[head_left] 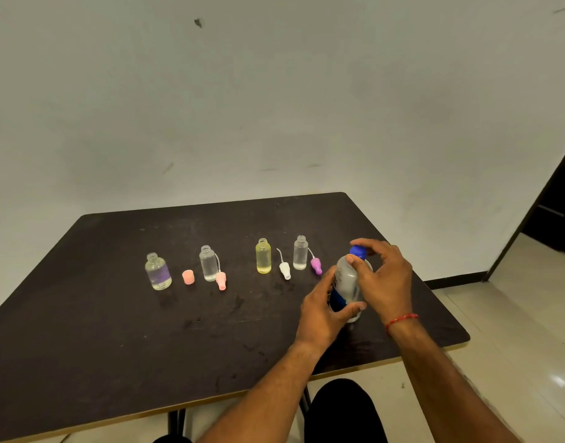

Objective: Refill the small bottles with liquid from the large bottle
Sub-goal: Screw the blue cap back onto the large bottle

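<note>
large bottle sits at the near right of the table, upright with a slight lean; can't tell if its base touches the top; left hand is wrapped round the lower body over the dark blue label; right hand pinches the blue cap with thumb and fingertips, other fingers loose; body is clear thin plastic, so I'd guess light, squashy and a bit slick; hold it low and firm as now, don't squeeze once the cap is off or it'll spurt; grip mid-body for the pour; the small ones stand in a row further left, all open-necked: purple-banded bottle, clear bottle, yellow bottle, end bottle; light and tippy by the look, narrow mouths, so steady each by the body while pouring; their tops lie beside them: peach cap, pink nozzle, white nozzle, purple nozzle; fill levels hard to read.
</note>
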The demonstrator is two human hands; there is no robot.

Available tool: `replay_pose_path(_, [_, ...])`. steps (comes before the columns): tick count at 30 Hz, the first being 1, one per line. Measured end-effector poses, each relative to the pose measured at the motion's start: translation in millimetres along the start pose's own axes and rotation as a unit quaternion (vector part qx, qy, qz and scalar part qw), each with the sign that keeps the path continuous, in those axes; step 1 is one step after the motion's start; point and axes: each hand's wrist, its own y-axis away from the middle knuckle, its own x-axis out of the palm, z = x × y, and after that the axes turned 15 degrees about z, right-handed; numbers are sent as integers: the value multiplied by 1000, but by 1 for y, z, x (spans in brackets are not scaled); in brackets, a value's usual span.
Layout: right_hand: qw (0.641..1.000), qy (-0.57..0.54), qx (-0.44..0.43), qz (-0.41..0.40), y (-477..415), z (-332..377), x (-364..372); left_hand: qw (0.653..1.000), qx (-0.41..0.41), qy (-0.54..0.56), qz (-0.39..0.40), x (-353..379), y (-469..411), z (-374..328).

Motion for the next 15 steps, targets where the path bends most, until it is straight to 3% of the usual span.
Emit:
replay_pose_path(6, [999,22,35,-14,-3,7,-1,1000,3,-1,9,-1,-1,1])
replay_pose_path(15, [999,-16,23,44,2,-3,-7,1000,1,10,7,-1,-1,2])
